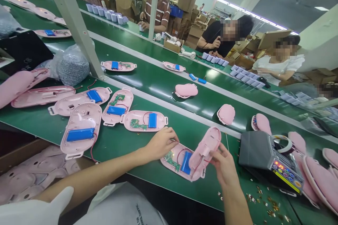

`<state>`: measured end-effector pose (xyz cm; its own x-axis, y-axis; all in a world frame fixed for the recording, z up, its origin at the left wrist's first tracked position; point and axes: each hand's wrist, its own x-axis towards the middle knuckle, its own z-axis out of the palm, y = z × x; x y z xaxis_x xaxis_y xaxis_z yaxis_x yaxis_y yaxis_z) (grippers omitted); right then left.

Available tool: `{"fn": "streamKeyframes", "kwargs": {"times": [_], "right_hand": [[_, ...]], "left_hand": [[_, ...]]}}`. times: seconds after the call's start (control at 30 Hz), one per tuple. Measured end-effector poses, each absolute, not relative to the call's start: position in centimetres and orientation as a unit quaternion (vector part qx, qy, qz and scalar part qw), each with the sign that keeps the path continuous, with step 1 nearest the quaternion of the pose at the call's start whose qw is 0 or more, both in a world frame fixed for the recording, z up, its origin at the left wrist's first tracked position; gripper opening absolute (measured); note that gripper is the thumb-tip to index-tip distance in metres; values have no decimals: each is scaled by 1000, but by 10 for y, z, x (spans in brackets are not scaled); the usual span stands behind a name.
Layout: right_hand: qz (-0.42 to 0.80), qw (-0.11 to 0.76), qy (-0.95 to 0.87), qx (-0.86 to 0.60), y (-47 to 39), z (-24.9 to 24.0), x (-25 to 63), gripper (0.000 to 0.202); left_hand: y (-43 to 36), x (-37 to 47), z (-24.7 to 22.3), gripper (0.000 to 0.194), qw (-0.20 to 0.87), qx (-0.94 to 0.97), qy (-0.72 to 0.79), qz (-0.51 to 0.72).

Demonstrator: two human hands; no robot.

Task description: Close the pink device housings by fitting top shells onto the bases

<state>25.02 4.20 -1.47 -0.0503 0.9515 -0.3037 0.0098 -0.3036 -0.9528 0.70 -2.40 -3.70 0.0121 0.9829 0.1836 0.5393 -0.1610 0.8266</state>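
Observation:
An oval pink plastic shell (164,162) lies open side up before me, with a green circuit board (171,161), a blue battery pack (186,162) and thin wires inside. My left hand (160,145) is over its far left rim, fingers curled and pinched together; what is between the fingertips, if anything, is hidden. My right hand (225,164) grips the edge of a smaller pink cover (204,147), tilted up over the shell's right end. Its fingers partly hide the cover's right side.
Several open pink shells (80,123) with blue batteries line the bench at left. A tape dispenser (264,161) stands at right, near scattered small metal pieces (273,205). Closed pink units (186,90) lie on the green conveyor (148,84). Co-workers (158,10) sit across it. A metal post (76,24) rises at left.

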Motion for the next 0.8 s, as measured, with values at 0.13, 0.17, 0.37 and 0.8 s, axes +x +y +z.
{"fn": "streamKeyframes", "kwargs": {"times": [0.13, 0.17, 0.37, 0.8], "right_hand": [[602, 430, -381, -554, 29, -20, 240, 66], [604, 446, -371, -547, 26, -20, 236, 68], [524, 561, -352, -536, -4, -25, 189, 61], [449, 587, -428, -520, -28, -33, 168, 53]], "left_hand": [[-38, -14, -29, 12, 302, 655, 548, 424], [-41, -20, -28, 13, 301, 661, 545, 419], [-50, -16, -24, 13, 235, 682, 519, 459], [-22, 18, -50, 34, 474, 440, 461, 608]]}}
